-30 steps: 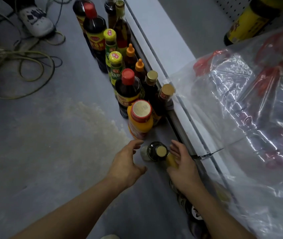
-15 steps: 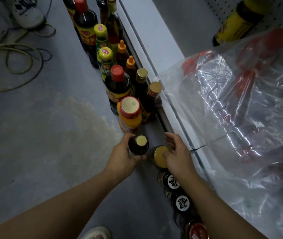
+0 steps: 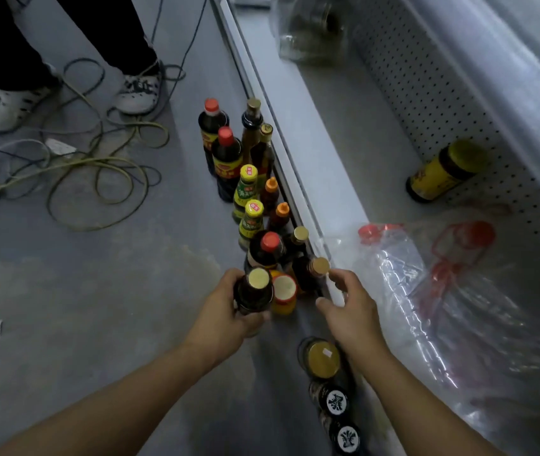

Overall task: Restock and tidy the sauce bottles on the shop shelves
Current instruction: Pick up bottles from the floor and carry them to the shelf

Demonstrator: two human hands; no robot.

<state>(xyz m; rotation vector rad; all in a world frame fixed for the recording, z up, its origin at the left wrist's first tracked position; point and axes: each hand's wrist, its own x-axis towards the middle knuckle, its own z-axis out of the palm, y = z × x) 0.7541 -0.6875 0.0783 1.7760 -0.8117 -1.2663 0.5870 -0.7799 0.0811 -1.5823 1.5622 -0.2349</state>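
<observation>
Dark glass bottle (image 3: pixel 253 292) with a gold cap is sitting gripped in the left hand (image 3: pixel 229 311), beside the floor row by the shelf (image 3: pixel 377 133). Right hand (image 3: pixel 349 307) is hovering loosely open, holding nothing. Shelving it likely comes next.

Left hand (image 3: pixel 229 311) now wraps dark gold-capped bottle (image 3: pixel 254 291), raised beside yellow bottle (image 3: pixel 283 296). Right hand (image 3: pixel 349 307) off wide yellow-lidded jar (image 3: pixel 323 358), open near shelf edge (image 3: pixel 334 287). View tilted up: bystander's shoes (image 3: pixel 137 93) visible.
</observation>
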